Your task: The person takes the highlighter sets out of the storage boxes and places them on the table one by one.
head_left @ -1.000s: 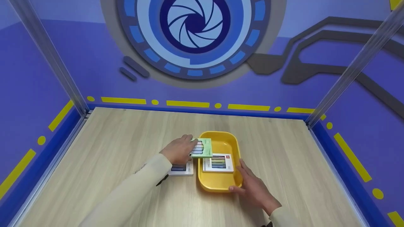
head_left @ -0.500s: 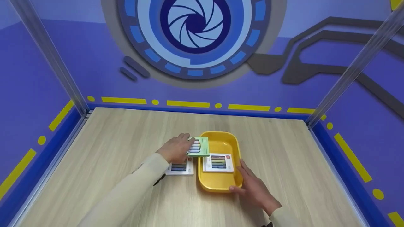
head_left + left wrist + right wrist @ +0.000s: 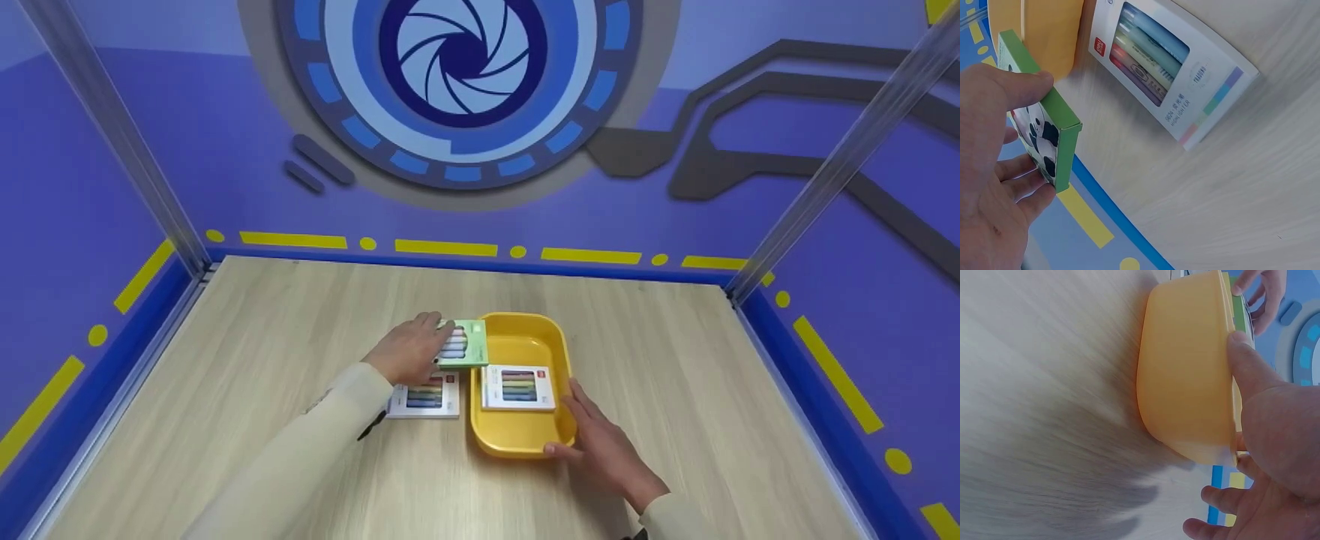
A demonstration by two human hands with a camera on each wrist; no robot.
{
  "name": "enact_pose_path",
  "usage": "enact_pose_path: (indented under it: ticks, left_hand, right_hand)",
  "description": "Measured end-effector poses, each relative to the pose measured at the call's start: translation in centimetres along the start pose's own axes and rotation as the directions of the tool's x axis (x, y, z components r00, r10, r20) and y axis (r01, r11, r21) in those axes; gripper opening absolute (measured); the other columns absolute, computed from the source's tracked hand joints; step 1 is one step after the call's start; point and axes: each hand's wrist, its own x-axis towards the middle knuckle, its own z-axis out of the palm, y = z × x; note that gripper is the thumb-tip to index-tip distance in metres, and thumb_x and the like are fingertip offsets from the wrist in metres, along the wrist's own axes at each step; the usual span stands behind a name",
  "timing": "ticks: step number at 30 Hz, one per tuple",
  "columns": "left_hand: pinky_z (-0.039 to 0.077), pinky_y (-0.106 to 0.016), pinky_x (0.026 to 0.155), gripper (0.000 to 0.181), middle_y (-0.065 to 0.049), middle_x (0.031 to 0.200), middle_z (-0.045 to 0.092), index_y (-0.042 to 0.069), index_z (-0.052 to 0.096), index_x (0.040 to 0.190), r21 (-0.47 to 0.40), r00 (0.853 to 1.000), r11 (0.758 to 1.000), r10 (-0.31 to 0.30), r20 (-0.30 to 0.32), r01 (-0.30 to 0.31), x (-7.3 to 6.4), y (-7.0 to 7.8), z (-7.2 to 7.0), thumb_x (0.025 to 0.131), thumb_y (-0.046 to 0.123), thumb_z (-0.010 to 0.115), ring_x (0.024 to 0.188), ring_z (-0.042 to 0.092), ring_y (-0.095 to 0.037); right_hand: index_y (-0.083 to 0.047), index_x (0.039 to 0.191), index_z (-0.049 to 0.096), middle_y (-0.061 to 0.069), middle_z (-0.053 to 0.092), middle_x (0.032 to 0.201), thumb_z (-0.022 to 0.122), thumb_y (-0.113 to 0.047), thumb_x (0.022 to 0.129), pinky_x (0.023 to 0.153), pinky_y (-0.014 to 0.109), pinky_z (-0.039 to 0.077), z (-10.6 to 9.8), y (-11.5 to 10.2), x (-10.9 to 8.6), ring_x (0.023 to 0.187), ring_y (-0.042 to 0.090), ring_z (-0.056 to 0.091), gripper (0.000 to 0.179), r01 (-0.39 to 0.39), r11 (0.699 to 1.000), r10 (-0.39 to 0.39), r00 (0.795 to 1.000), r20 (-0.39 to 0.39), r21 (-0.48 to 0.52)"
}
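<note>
Nearest: right hand (image 3: 604, 447), at 4 o'clock of the yellow tray (image 3: 517, 433), pinching its rim between thumb and fingers. Inside the tray, a white pack (image 3: 519, 388) lies flat. Second white pack (image 3: 426, 398) flat on the bench (image 3: 660, 360), just beside, 9 o'clock. At 10 o'clock, left hand (image 3: 407, 350) pinches a green box (image 3: 474, 343), raised off the bench. Beyond, 12 o'clock: blue wall (image 3: 525, 225).

- A small staged booth, like a workshop or demonstration stall; which building it stands in cannot be told.
- A back wall (image 3: 450, 225), left wall (image 3: 60, 225) and right wall (image 3: 889, 322) in printed blue-purple close in three sides.
- Metal posts (image 3: 127, 142) stand at the corners.
- Yellow dashes (image 3: 293, 239) and a big shutter-like emblem (image 3: 463, 56) decorate it.
- A wood-grain tabletop (image 3: 315, 322) fills the space between.
</note>
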Motion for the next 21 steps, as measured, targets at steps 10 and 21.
enact_pose_path:
  ticks: [10, 21]
  left_hand:
    - [0.034, -0.042, 0.117, 0.076, -0.011, 0.155, 0.033, 0.016, 0.028, 0.153, -0.013, 0.999, 0.999, -0.039, -0.008, 0.039, 0.0, -1.1, 0.3, 0.089, 0.026, 0.069, 0.143, 0.033, -0.025]
    - [0.040, -0.041, 0.113, 0.076, -0.012, 0.148, 0.039, 0.013, 0.032, 0.151, -0.017, 0.997, 0.998, -0.066, -0.044, 0.065, 0.3, -2.3, 0.8, 0.087, 0.023, 0.071, 0.137, 0.041, -0.025]
  right_hand:
    - [-0.017, 0.150, 0.035, 0.000, 0.008, 0.165, 0.075, -0.054, 0.074, 0.116, 0.052, 0.031, 0.0, 0.0, -0.1, 0.146, 0.029, 0.028, 0.094, 0.007, 1.000, -0.007, 1.000, -0.010, 0.012]
    - [-0.016, 0.148, 0.037, 0.002, 0.010, 0.165, 0.074, -0.056, 0.074, 0.114, 0.053, 0.033, -0.1, -0.1, -0.3, 0.145, 0.031, 0.032, 0.092, 0.024, 1.000, -0.024, 1.000, -0.020, 0.005]
